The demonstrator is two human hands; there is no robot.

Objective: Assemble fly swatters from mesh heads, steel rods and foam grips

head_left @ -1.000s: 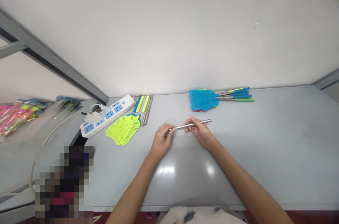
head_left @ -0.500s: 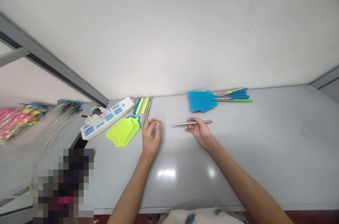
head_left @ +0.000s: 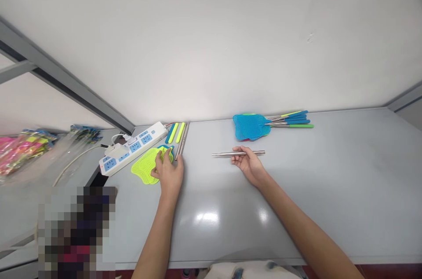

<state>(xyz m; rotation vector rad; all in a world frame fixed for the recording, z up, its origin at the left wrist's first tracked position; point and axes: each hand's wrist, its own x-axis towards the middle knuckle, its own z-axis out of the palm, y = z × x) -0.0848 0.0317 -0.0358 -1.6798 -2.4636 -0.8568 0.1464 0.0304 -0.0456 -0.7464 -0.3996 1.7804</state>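
Observation:
A slim silver metal rod (head_left: 220, 154) lies level across the fingers of my right hand (head_left: 249, 166), which is closed on it, its thinner end pointing left. My left hand (head_left: 170, 174) is spread over the yellow-green fly swatter heads (head_left: 143, 167), thumb and fingers apart. Whether its fingertips touch the mesh I cannot tell. Beneath the yellow-green heads a blue edge shows. Just beyond the left thumb, more metal rods (head_left: 183, 140) lie side by side, along with yellow handle sleeves (head_left: 180, 132) and a blue handle sleeve (head_left: 170, 133).
A white power strip (head_left: 150, 133) with plugs and cables borders the left side. Fly swatters with blue heads (head_left: 250, 126) and coloured handles (head_left: 298, 119) are stacked by the wall. Plastic-wrapped packets (head_left: 26, 147) sit at far left. A pixelated patch hides the lower left.
My left hand has moved left, from beside the metal rods to over the yellow-green swatter heads, and its fingers have spread. The right hand and its rod have stayed nearly still.

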